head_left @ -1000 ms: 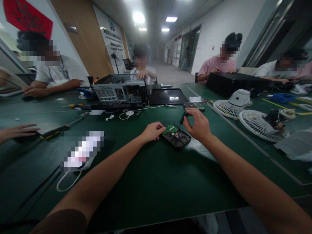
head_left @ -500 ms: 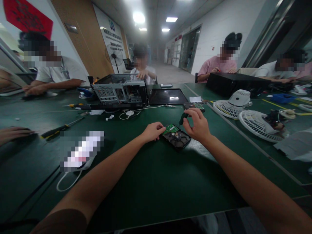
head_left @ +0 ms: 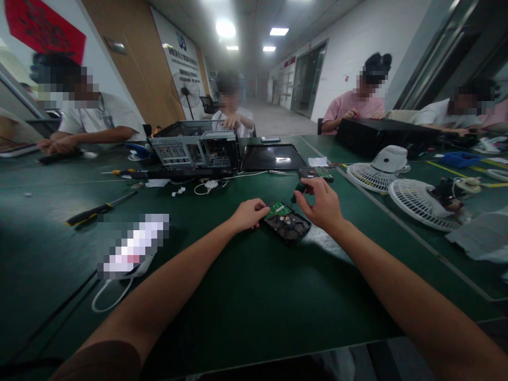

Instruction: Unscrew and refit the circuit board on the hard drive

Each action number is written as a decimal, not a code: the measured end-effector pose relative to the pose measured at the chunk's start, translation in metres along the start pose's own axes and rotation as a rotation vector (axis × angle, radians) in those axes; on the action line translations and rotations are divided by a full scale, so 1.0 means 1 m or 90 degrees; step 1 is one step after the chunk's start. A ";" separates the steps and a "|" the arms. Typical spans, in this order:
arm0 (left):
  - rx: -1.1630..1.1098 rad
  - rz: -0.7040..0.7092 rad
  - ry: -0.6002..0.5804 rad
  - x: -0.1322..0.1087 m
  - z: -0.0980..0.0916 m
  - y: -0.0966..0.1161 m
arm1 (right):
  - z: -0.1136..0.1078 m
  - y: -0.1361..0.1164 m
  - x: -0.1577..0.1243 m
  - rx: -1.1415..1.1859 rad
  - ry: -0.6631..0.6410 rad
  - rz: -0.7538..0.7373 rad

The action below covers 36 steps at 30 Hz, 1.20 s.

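A hard drive (head_left: pixel 291 227) lies on the green table with its green circuit board facing up. My left hand (head_left: pixel 251 214) pinches the drive's left corner between thumb and fingers. In my right hand (head_left: pixel 323 203) is a small dark green screwdriver (head_left: pixel 298 191), gripped by thumb and fingertips. It leans over the drive's far right side, its thin shaft pointing down at the board's edge. Whether the tip sits in a screw is too small to tell.
Behind the drive are a second hard drive (head_left: pixel 317 173), a dark flat panel (head_left: pixel 273 157) and an open computer case (head_left: pixel 194 151). Fan parts (head_left: pixel 377 172) lie to the right. A yellow-black screwdriver (head_left: pixel 89 214) and a phone (head_left: pixel 135 246) with a white cable lie left. Several people sit around.
The other person's hand at the far left edge has gone from view. My right hand and the screwdriver have shifted very slightly; my left hand stays on the drive.
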<state>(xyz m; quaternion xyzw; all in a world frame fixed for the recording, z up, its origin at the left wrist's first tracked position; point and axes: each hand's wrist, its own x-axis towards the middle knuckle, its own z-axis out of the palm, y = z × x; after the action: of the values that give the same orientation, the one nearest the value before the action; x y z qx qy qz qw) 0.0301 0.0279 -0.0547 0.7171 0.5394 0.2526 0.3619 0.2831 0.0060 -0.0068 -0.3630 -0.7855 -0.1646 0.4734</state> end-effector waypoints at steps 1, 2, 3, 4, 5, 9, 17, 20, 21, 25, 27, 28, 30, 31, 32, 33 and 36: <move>0.001 -0.001 0.000 0.000 0.000 0.000 | -0.001 0.000 0.000 0.003 -0.004 -0.005; 0.002 -0.004 -0.002 0.000 0.000 0.001 | -0.001 -0.001 0.001 0.006 -0.008 -0.008; 0.001 -0.008 -0.003 0.000 0.000 0.001 | -0.002 -0.001 0.001 0.008 -0.011 -0.009; 0.000 -0.012 -0.005 0.000 0.000 0.001 | -0.002 -0.002 0.001 0.009 -0.013 -0.008; -0.001 -0.015 -0.007 0.000 0.000 0.001 | -0.002 -0.002 0.001 0.010 -0.011 -0.006; -0.008 -0.011 -0.007 0.001 0.000 0.000 | 0.000 -0.001 0.000 0.004 0.012 0.008; -0.011 -0.017 -0.003 0.000 0.000 0.000 | 0.002 0.002 0.000 0.008 0.032 0.049; -0.010 -0.013 -0.002 0.000 0.000 0.000 | 0.002 0.002 -0.001 0.021 0.021 0.041; -0.010 -0.011 -0.003 0.000 0.000 0.000 | 0.002 0.002 -0.001 0.023 0.022 0.041; -0.009 -0.014 -0.002 0.000 0.000 0.002 | 0.005 0.003 -0.001 0.027 0.043 0.054; -0.006 -0.023 0.000 -0.001 0.000 0.003 | 0.006 0.004 -0.001 0.035 0.052 0.059; -0.005 -0.026 0.001 -0.001 0.000 0.004 | 0.006 0.004 -0.002 0.040 0.057 0.060; -0.005 -0.026 0.000 -0.001 0.000 0.004 | 0.007 0.004 -0.002 0.053 0.063 0.063; -0.006 -0.025 -0.001 -0.001 0.000 0.004 | 0.007 0.004 -0.002 0.057 0.065 0.065; -0.007 -0.023 -0.001 -0.002 0.000 0.004 | 0.007 0.003 -0.002 0.058 0.066 0.067; -0.008 -0.022 -0.002 -0.002 -0.001 0.004 | 0.007 0.002 -0.002 0.057 0.066 0.067; -0.009 -0.020 -0.003 -0.002 -0.001 0.003 | 0.006 0.001 -0.002 0.039 0.066 0.053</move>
<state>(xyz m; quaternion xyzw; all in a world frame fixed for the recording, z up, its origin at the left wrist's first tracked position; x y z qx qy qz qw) 0.0311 0.0261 -0.0519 0.7063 0.5481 0.2493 0.3723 0.2808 0.0097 -0.0113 -0.3715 -0.7487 -0.1396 0.5309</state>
